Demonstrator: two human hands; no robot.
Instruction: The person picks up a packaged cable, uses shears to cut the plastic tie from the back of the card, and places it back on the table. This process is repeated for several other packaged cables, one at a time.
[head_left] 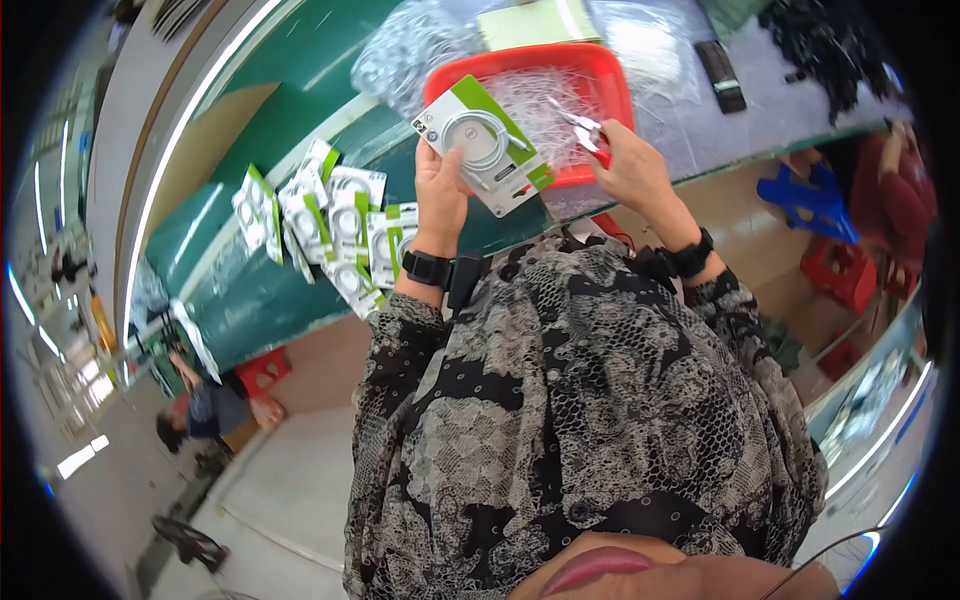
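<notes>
My left hand (440,192) is closed on a green and white cable package (508,192), its thumb lying across the front. On that card sits a coiled white cable with a round piece in the middle. In my right hand (638,168) is a pair of cutting pliers (590,140) with red handles, jaws pointing up and left, a little apart from the card. Below both hands stands a red plastic tray (628,88) holding a heap of thin white plastic strips (540,100). Part of the tray's near side is hidden by the package.
To the left lies a pile of similar cable packages (345,215) on the green table. Beyond the tray are a clear bag (415,55), yellow-green sheets (538,22), a bag of white strips (645,50), a dark slim object (720,75) and a black heap (825,45). People sit at both sides.
</notes>
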